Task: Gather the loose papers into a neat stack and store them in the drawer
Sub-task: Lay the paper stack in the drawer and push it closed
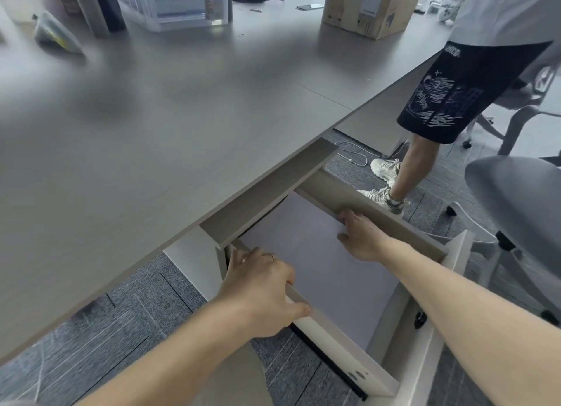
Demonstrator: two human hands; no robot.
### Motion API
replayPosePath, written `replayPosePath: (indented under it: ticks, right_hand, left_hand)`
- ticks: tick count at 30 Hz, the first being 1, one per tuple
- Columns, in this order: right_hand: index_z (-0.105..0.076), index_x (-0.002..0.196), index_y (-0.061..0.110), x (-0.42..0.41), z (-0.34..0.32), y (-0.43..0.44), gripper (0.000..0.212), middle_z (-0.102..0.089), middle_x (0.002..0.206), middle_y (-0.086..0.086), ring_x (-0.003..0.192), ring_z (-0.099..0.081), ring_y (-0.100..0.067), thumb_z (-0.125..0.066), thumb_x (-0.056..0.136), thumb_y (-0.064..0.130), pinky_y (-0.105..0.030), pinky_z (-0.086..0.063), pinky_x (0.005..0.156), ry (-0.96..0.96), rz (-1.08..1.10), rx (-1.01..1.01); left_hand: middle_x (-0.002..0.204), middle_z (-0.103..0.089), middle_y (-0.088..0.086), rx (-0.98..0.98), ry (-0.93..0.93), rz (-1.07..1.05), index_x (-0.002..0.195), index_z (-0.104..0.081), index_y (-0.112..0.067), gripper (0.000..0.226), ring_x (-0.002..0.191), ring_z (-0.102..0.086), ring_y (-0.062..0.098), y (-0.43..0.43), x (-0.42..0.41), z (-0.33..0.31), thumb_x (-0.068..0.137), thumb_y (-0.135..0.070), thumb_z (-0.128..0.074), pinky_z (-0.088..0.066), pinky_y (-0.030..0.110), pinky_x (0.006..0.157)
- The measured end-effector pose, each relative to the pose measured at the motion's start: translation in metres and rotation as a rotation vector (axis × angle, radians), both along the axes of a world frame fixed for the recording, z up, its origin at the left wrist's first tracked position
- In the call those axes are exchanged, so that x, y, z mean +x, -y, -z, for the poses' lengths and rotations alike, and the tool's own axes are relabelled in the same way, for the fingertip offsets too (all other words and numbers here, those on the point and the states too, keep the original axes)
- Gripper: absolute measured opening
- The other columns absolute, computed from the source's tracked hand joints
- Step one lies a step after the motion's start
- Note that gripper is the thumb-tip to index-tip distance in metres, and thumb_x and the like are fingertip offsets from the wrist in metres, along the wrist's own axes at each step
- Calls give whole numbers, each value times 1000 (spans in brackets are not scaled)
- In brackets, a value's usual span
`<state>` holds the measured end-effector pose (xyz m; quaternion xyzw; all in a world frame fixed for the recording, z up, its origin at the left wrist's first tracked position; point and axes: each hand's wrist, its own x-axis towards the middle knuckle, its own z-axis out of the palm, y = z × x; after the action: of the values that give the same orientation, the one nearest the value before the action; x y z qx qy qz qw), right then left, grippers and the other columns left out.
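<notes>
The drawer (379, 210) is pulled out from under the grey desk (151, 138). A pale stack of papers (328, 287) lies flat inside it and covers nearly the whole floor. My left hand (261, 287) curls over the drawer's left side wall, thumb on the outside. My right hand (362, 238) is at the stack's far right edge, against the right wall. Its thumb lies on top of the paper and its fingertips tuck down beside the wall. The stack's back edge is hidden under the desk's apron.
Another person (455, 96) in dark shorts stands at the desk's right end, close to the drawer. A grey office chair (516, 205) is at my right. On the desk's far side stand a cardboard box (370, 8) and a clear plastic bin (173, 5).
</notes>
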<state>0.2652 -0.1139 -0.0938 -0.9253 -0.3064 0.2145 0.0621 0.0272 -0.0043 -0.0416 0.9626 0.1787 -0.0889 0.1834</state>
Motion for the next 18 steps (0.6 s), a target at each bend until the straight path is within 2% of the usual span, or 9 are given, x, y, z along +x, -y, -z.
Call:
replayPosePath:
  ticks: [3, 6, 10, 12, 15, 17, 18]
  right_hand:
    - [-46, 140, -2, -6, 4, 3, 46, -52, 142, -24, 137, -45, -37, -55, 99, 17, -36, -38, 104, 34, -56, -9]
    - [-38, 149, 1, -9, 3, 8, 60, -47, 149, -22, 142, -42, -37, -57, 97, 22, -37, -38, 110, -14, -96, -33]
    - [1, 164, 10, -18, -14, 24, 92, -10, 171, -16, 155, -24, -36, -59, 98, 32, -41, -28, 121, -85, -161, -79]
    - [2, 165, 19, -26, -31, 39, 97, 1, 172, -13, 157, -18, -38, -62, 96, 39, -46, -26, 123, 1, -149, -37]
    - [-15, 164, 19, -45, -61, 78, 85, -8, 172, -7, 158, -14, -29, -61, 96, 40, -44, -19, 126, 163, 3, 253]
    - [-20, 163, 13, -61, -74, 112, 77, -18, 170, -6, 158, -13, -23, -57, 99, 37, -38, -15, 125, 231, 243, 432]
    - [-18, 163, 9, -67, -78, 127, 78, -16, 171, -6, 159, -11, -22, -55, 100, 37, -37, -13, 125, 207, 381, 459]
  left_hand:
    - [120, -66, -8, 2, -20, 1, 120, -68, -29, 59, 127, -49, 16, 1, 0, -1, 82, -73, -60, -27, 37, 109]
    - [122, -67, -7, 10, -44, 0, 121, -68, -29, 60, 128, -49, 18, 0, 1, -3, 82, -74, -60, -28, 39, 108]
    - [124, -67, -7, 5, -75, 4, 122, -68, -31, 60, 128, -49, 18, 2, 2, -8, 82, -74, -60, -27, 38, 104]
    - [123, -67, -8, 0, -91, 5, 122, -68, -31, 61, 127, -49, 18, 3, 2, -9, 82, -75, -59, -28, 38, 102]
    - [121, -68, -9, -12, -105, 7, 120, -69, -30, 62, 125, -50, 18, 4, 0, -12, 82, -76, -57, -29, 39, 104]
    - [128, -65, -8, -1, -104, 16, 126, -65, -30, 63, 128, -50, 18, 6, -2, -15, 83, -75, -56, -29, 41, 108]
    - [134, -62, -8, -5, -93, 19, 131, -62, -30, 64, 131, -49, 18, 7, -3, -14, 84, -74, -57, -30, 41, 111]
